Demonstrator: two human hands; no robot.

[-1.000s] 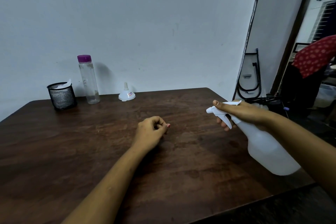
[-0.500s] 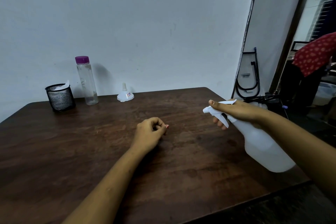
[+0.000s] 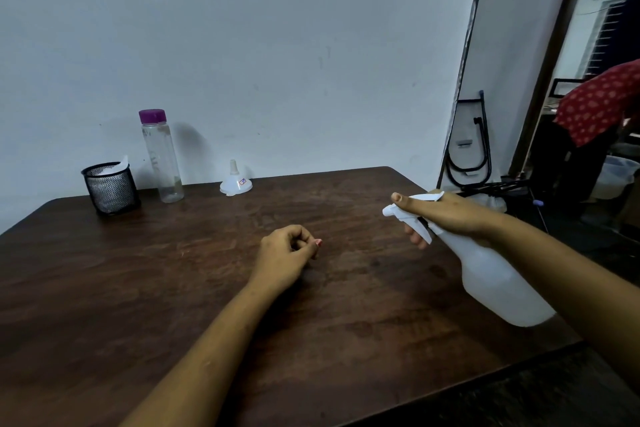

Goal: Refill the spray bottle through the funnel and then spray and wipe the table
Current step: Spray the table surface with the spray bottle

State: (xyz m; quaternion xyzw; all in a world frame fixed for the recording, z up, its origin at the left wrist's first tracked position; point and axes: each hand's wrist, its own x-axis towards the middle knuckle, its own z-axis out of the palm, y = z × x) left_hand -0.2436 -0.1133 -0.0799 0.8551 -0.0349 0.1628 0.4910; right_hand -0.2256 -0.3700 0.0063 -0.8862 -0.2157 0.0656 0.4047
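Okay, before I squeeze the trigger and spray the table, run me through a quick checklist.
1. Spray bottle gripped by right hand: ok.
2. Fingers on the trigger: ok.
3. Nozzle aimed over the table, bottle tilted: ok.
4. Left hand clear of the nozzle: not ok, its fist rests on the table roughly in the spray path.
5. Bottle refilled: cannot tell, the body is opaque white.
6. Wipe ready: cannot tell, something white sits in the mesh cup, out of hand.

A black mesh cup (image 3: 110, 189) (white paper inside) sits at the frame's left; red dotted cloth (image 3: 601, 102) hangs at right edge.
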